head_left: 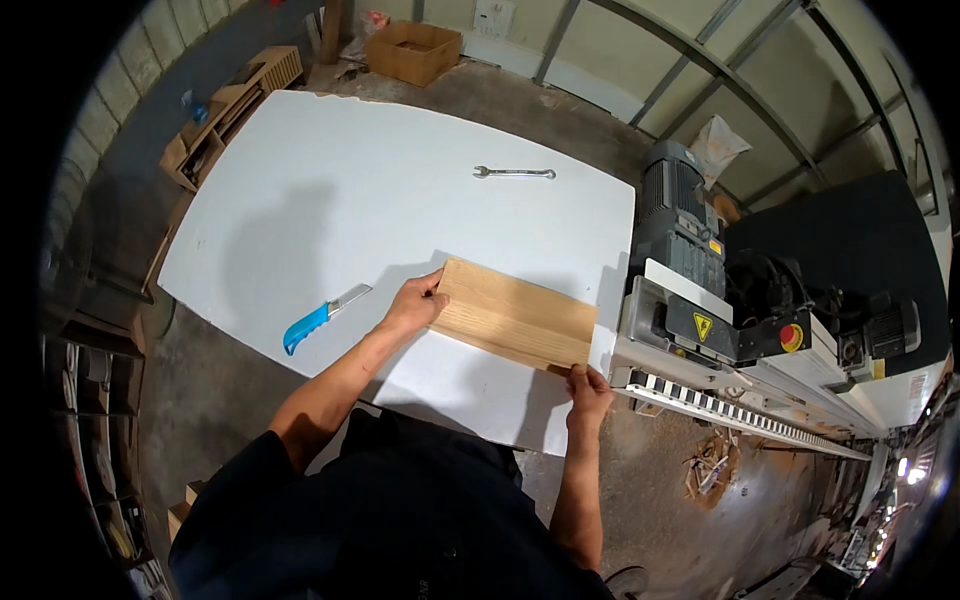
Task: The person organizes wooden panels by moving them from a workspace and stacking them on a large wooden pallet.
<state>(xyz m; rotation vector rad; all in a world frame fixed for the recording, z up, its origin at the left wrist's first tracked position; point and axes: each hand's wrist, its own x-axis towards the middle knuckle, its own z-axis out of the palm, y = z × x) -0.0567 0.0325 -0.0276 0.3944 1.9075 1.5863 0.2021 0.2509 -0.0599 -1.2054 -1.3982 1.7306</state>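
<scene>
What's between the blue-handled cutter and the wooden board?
In the head view: the left hand, holding the left end of the wooden board, and white tabletop between that hand and the blue-handled cutter.

Head camera, wide fisheye, upright: looks from above the wearer's shirt (400, 510), steeply down and forward across the table (400, 200). Left hand (410, 304) and right hand (588, 392) near, around mid-view; wall (610, 52) farther, along top.

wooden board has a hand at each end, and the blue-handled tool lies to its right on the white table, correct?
Wrong side: the head view shows the blue-handled tool left of the wooden board, on the white table; the left hand and right hand do hold the board's ends.
</scene>
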